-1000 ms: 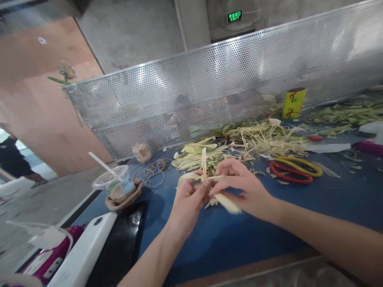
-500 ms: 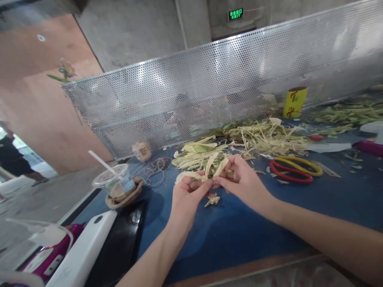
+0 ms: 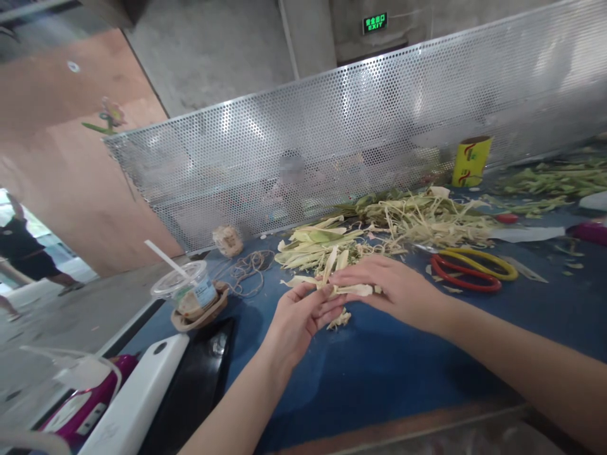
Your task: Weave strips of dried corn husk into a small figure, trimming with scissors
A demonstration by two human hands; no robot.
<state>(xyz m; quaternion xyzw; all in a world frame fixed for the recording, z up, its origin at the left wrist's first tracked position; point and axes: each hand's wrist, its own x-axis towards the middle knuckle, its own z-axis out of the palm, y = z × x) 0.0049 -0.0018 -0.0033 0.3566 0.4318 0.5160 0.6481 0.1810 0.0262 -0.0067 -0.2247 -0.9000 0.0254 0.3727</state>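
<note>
Pale corn husk strips point(image 3: 353, 290) are pinched between the thumb and fingers of my left hand point(image 3: 301, 313), above the blue table. My right hand point(image 3: 398, 287) comes over from the right with its fingers closed together around the same strips, its fingertips meeting those of the left hand. One strip points up between the hands, another sticks out left, and one lies under the right palm. Part of the husk is hidden by the fingers. Just below the hands, a small knotted piece of husk point(image 3: 339, 320) lies on the table point(image 3: 360, 385).
Beyond my hands lie husk piles point(image 3: 427, 221). To the right are red-and-yellow-handled scissors point(image 3: 467, 268); behind them stands a yellow tube point(image 3: 472, 162). At left are twine point(image 3: 251, 272), a cup with a straw point(image 3: 184, 291), a white power bank point(image 3: 137, 392) and a black tablet point(image 3: 194, 392).
My right hand has turned palm-down and moved over the strips, its fingers now flatter. One strip has swung to the right beneath it. My left hand still pinches the husk.
</note>
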